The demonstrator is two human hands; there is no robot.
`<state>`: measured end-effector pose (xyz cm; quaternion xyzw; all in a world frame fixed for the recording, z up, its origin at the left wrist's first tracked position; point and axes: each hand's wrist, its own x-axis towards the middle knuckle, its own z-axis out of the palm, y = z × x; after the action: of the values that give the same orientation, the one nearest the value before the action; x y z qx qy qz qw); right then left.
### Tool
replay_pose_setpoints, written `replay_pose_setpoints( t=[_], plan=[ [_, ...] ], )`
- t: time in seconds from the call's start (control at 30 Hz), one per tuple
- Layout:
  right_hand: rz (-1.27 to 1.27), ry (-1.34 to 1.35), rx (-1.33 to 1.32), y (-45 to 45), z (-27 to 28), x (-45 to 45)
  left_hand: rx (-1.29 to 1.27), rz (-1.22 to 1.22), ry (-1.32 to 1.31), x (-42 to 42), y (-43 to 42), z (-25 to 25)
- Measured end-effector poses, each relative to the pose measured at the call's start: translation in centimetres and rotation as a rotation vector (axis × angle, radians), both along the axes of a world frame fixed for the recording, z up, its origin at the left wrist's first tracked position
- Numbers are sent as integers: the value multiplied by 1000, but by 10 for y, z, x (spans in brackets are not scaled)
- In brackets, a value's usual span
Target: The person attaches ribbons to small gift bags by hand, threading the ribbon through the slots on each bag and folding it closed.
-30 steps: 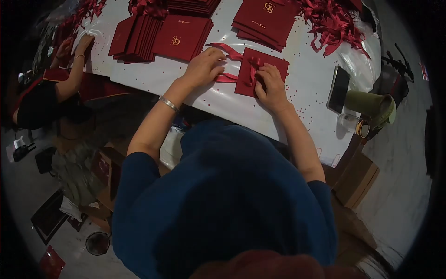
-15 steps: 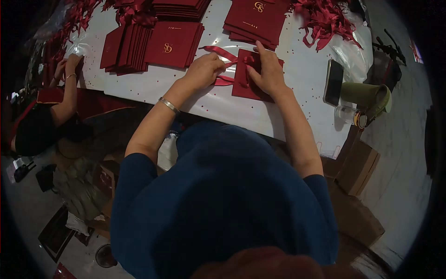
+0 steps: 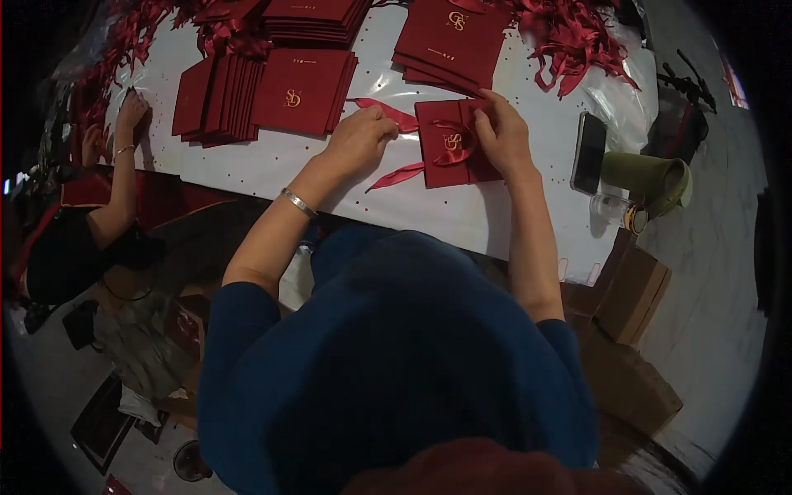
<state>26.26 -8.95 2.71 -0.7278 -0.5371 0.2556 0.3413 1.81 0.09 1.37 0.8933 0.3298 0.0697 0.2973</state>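
Observation:
A small dark-red paper gift bag lies flat on the white table, its gold lettering partly covered by a looped ribbon handle. Loose red ribbon ends stick out past the bag's left side. My left hand is beside them, fingers pinched together at the upper ribbon. On the bag's right side, my right hand grips the edge, thumb toward the handle and fingers at the top corner.
Stacks of red bags stand back left, with more bags behind mine. Red ribbons are heaped back right. A phone, a green cup and a glass jar sit at the right edge. Another person's hand is at far left.
The bag's gold lettering and looped handle, covered by my right hand before, now show. My right hand has shifted right to the bag's edge. My left hand stays by the ribbon.

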Motion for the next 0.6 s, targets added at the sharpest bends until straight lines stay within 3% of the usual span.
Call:
replay_pose_setpoints(
  t=[0.07,0.2,0.33,0.4,0.53,0.6],
  plan=[
    [-150,-63,93,-10,-5,-2,-3,6,-8,-1,-1,-2],
    [-72,-182,140,-22,-14,0,16,2,-29,-1,-2,-3],
    [-53,-101,-22,-25,-3,-15,20,22,-9,0,-3,2],
    [57,-404,93,-22,-13,-18,22,15,-41,-3,-4,-1],
    [3,-179,104,-15,-26,-24,-43,-30,-80,-12,-6,-4],
    [25,-165,258,-16,-37,-25,-74,-132,-116,-16,-6,-2]
  ],
)
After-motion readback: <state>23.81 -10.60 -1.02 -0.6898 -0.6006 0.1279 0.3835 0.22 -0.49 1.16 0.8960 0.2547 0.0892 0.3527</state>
